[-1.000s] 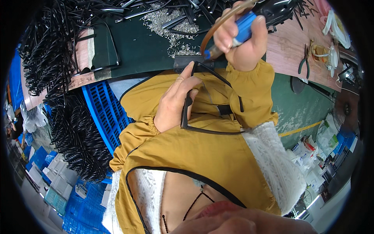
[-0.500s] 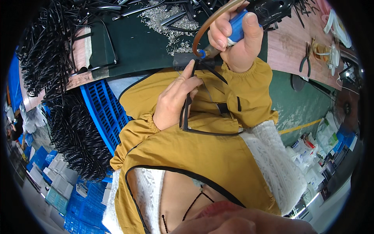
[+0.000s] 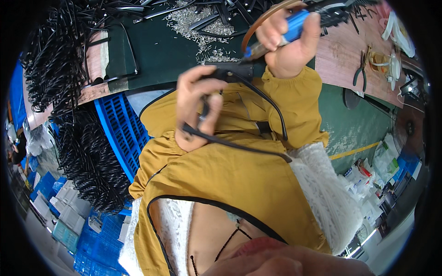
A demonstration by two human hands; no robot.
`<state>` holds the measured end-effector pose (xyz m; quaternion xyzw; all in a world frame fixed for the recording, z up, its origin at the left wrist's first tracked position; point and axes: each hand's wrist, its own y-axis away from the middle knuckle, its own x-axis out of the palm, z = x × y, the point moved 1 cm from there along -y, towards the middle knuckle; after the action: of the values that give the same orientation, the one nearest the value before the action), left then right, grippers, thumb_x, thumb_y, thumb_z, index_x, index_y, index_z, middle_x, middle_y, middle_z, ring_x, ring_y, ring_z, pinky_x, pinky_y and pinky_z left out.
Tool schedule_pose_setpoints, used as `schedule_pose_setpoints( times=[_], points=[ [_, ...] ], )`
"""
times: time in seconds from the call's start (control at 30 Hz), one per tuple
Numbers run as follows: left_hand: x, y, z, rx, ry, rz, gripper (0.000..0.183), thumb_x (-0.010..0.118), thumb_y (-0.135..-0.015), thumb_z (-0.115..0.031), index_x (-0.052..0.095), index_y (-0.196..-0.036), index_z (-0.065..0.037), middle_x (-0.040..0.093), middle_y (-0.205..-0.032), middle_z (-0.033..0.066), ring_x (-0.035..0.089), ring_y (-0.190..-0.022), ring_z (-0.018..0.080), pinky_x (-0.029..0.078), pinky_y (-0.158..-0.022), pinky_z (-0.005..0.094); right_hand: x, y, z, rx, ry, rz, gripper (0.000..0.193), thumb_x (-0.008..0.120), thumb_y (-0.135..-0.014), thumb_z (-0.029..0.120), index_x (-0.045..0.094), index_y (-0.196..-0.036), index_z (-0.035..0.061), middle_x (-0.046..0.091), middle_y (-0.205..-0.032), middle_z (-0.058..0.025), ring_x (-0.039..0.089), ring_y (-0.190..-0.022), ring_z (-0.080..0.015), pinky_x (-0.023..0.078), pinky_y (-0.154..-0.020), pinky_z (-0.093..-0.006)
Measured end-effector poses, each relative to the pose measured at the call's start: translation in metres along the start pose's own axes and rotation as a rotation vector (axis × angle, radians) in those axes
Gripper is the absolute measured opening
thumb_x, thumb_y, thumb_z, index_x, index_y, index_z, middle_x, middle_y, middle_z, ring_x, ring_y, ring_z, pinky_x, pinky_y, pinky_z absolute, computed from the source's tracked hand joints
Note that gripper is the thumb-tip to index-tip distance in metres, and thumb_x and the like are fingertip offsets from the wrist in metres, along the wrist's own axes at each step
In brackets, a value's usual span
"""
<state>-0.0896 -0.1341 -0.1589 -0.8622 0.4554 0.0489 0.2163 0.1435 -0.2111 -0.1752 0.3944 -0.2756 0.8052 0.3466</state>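
My left hand [image 3: 195, 108] is closed around a black eyeglass frame [image 3: 239, 143], just below the table's edge. One temple arm stretches right across my apron, and the other curves down from near a dark block [image 3: 244, 70] at the edge. My fingers cover much of the frame, and motion blurs it. In my right hand [image 3: 292, 53] is a powered screwdriver [image 3: 297, 24] with a blue grip, a dark body and a brown tube [image 3: 252, 34]. It is tilted, its tip down and left, close above the block. Whether the tip touches anything I cannot tell.
Small silvery pins or screws [image 3: 202, 27] lie heaped on the dark green mat [image 3: 152, 50]. Bundles of black frames [image 3: 60, 69] hang at the left, above a blue crate [image 3: 122, 131]. Pliers [image 3: 361, 71] rest at the right of the table.
My left hand has shifted left and turned the eyeglass frame, swinging its temple arms. My right hand has drawn the screwdriver slightly up and right, tilting it flatter, away from the frame.
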Motion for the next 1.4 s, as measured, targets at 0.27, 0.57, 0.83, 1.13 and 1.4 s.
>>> schedule_pose_setpoints(
  times=[0.27, 0.57, 0.83, 1.13, 1.4],
  points=[
    [0.013, 0.008, -0.023, -1.457, 1.180, 0.346, 0.049, 0.049, -0.107, -0.050, 0.057, -0.126, -0.005, 0.061, -0.063, 0.0086, 0.062, -0.052, 0.0221, 0.048, -0.050, 0.0284, 0.004, -0.019, -0.004, -0.115, -0.257, 0.150, 0.033, 0.054, -0.104, 0.052, 0.062, -0.109, 0.0204, 0.048, -0.072, 0.0010, 0.044, -0.052, -0.0119, 0.034, -0.043, -0.0243],
    [0.018, 0.021, 0.016, -1.378, 1.450, 0.194, 0.026, 0.061, -0.104, -0.022, 0.061, -0.129, -0.018, 0.062, -0.081, 0.0009, 0.053, -0.057, 0.0106, 0.040, -0.047, 0.0219, 0.027, 0.059, 0.014, -0.023, 0.248, 0.161, 0.049, 0.063, -0.098, 0.054, 0.051, -0.119, 0.0114, 0.053, -0.079, -0.0040, 0.052, -0.060, -0.0135, 0.040, -0.049, -0.0257],
    [0.020, 0.026, 0.020, -1.336, 1.424, 0.237, 0.026, 0.060, -0.104, -0.024, 0.060, -0.129, -0.017, 0.059, -0.075, 0.0001, 0.051, -0.056, 0.0098, 0.039, -0.047, 0.0221, 0.037, 0.059, 0.007, -0.047, 0.342, 0.279, 0.050, 0.063, -0.098, 0.059, 0.050, -0.112, 0.0128, 0.053, -0.082, -0.0022, 0.051, -0.064, -0.0128, 0.041, -0.053, -0.0252],
    [0.022, 0.014, 0.009, -1.425, 1.259, 0.231, 0.037, 0.062, -0.100, -0.021, 0.061, -0.136, -0.013, 0.062, -0.076, -0.0001, 0.060, -0.062, 0.0106, 0.046, -0.053, 0.0223, 0.015, 0.046, 0.006, 0.178, 0.033, 0.161, 0.052, 0.067, -0.093, 0.059, 0.055, -0.117, 0.0149, 0.049, -0.077, -0.0012, 0.049, -0.059, -0.0127, 0.037, -0.049, -0.0269],
    [-0.119, 0.033, -0.019, -0.640, 0.663, -0.461, 0.068, 0.057, -0.086, -0.031, 0.044, -0.143, 0.004, 0.046, -0.082, 0.0025, 0.049, -0.065, 0.0146, 0.036, -0.051, 0.0239, -0.026, 0.020, 0.068, -0.116, 0.212, -0.096, 0.029, 0.058, -0.102, 0.047, 0.062, -0.108, 0.0191, 0.054, -0.076, -0.0005, 0.050, -0.057, -0.0092, 0.036, -0.048, -0.0227]
  ],
)
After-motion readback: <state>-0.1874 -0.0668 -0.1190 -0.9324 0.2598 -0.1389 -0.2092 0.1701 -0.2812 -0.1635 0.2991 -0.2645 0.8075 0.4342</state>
